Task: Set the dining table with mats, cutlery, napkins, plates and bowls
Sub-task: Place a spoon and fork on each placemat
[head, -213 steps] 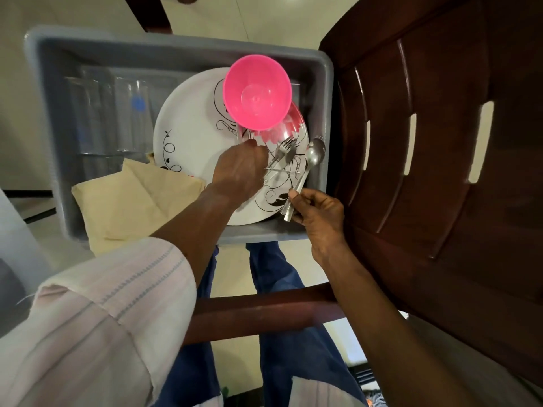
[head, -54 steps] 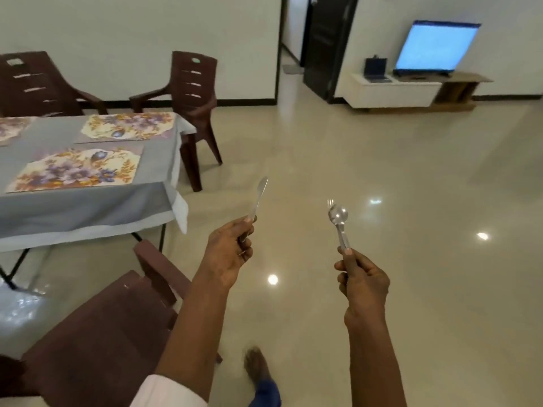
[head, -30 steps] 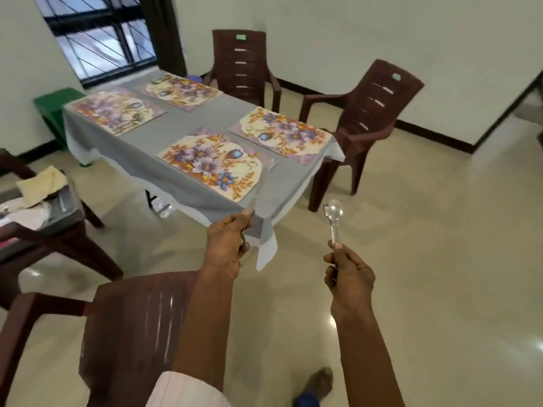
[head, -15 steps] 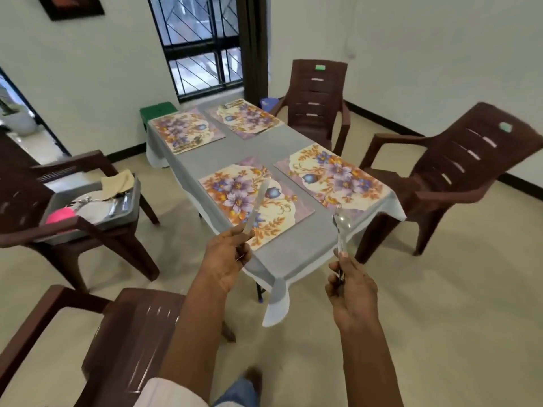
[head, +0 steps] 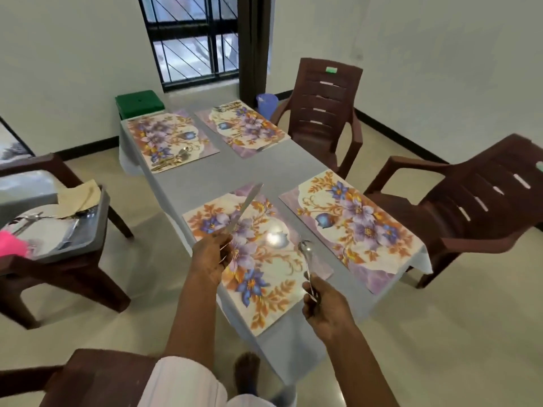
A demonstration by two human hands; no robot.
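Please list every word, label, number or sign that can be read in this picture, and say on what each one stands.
None can be read.
The green sticker on the far chair is too small and blurred to show any writing.
The mats carry only flower prints, no words.
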